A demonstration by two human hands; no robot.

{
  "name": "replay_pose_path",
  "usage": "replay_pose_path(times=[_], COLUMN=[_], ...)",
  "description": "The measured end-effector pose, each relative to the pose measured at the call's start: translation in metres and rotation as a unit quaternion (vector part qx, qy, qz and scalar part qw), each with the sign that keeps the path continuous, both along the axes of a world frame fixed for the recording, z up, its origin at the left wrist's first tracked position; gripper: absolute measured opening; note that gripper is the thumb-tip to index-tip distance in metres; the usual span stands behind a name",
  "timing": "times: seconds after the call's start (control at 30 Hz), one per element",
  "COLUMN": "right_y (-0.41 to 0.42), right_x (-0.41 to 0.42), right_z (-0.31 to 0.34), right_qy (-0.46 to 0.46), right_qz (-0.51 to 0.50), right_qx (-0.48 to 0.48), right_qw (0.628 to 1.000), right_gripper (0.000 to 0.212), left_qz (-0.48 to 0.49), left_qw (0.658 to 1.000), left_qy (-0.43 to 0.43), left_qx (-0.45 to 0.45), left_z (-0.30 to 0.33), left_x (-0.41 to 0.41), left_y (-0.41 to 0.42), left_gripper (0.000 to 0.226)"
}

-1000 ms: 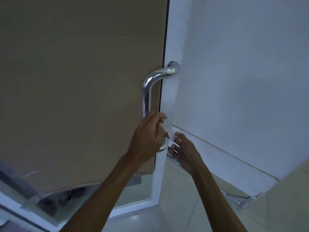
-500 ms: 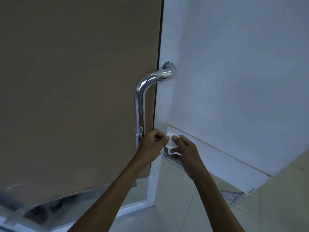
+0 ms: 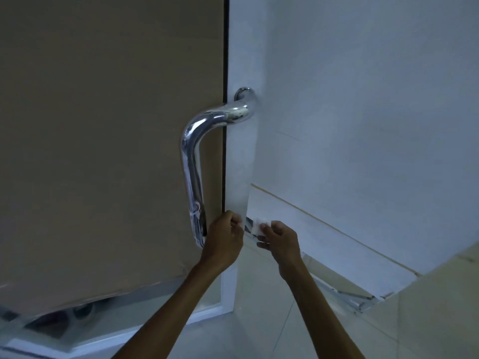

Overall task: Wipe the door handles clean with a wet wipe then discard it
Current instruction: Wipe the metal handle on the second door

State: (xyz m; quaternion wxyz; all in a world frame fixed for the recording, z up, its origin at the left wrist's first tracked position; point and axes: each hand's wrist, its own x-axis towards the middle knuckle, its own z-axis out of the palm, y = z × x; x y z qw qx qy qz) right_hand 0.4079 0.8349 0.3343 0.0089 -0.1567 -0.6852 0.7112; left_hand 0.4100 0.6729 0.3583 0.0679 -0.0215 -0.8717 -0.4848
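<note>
Down by the lower end of the door handle, found both hands raised close together, apart by a narrow gap. Saw the right hand pinching the wet wipe between thumb and curled fingers — a small white folded piece, held in the air just right of the door's edge, off the handle and not touching it. Noted the left hand just beside the handle's bottom bend, knuckles up, its fingers clenched inward at the door edge; could not tell whether those fingers gripped a corner of the wipe or nothing, since only a pale speck showed at their tips. Traced the handle itself as a polished chrome tube: fixed high on the pale door edge, bent out to the left, then run downward across the brown panel to a second bend beside the left hand. Made out a white wall to the right of the door, with a thin seam slanting across it. Glimpsed a metal bracket under the wall's lower edge — and pale floor tiles beneath both forearms.
</note>
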Motion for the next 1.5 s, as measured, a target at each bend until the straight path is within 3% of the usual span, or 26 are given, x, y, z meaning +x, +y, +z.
replay_pose_path(times=[0.13,0.23,0.33,0.47,0.6,0.83,0.97,1.1,1.2,1.3,1.43,1.5], right_y=[-0.002,-0.012,-0.028,-0.042,-0.034,-0.024,-0.024,-0.025,-0.026,-0.035,-0.034,-0.035], right_x=[-0.024,-0.036,-0.045,-0.026,-0.012,-0.017,-0.027,-0.024,-0.024,-0.022,-0.008,-0.014], right_z=[-0.026,-0.046,-0.057,-0.051,-0.061,-0.045,-0.044,-0.034,-0.043,-0.051,-0.046,-0.051], right_qy=[0.05,0.093,0.138,0.166,0.151,0.201,0.242,0.254,0.182,0.142,0.151,0.121], right_qz=[-0.028,-0.002,0.018,0.054,0.095,0.127,0.102,0.158,0.138,0.081,0.079,0.065], right_qx=[0.171,0.191,0.206,0.297,0.38,0.393,0.452,0.533,0.472,0.372,0.357,0.323], right_qw=[0.984,0.977,0.968,0.939,0.908,0.888,0.852,0.792,0.852,0.914,0.919,0.936], right_gripper=[0.017,0.029,0.039,0.042,0.036,0.038,0.032,0.03,0.035,0.057,0.035,0.043], left_qz=[0.01,0.008,0.017,-0.007,-0.009,0.001,-0.006,-0.002,-0.001,0.003,-0.013,-0.018], left_qw=[0.987,0.964,0.955,0.938,0.936,0.939,0.94,0.945,0.944,0.94,0.94,0.941], left_qy=[0.101,0.162,0.167,0.154,0.151,0.175,0.175,0.171,0.177,0.18,0.199,0.206], left_qx=[-0.123,-0.21,-0.246,-0.312,-0.317,-0.297,-0.294,-0.28,-0.278,-0.289,-0.277,-0.268], left_z=[-0.027,-0.045,-0.065,-0.088,-0.096,-0.088,-0.089,-0.087,-0.086,-0.085,-0.086,-0.086], left_x=[0.007,0.013,0.017,0.019,0.017,0.021,0.02,0.019,0.02,0.023,0.023,0.025], left_y=[-0.002,0.004,0.009,0.009,0.007,0.01,0.01,0.01,0.012,0.012,0.009,0.006], left_gripper=[0.016,0.037,0.061,0.064,0.073,0.074,0.08,0.08,0.083,0.082,0.075,0.068])
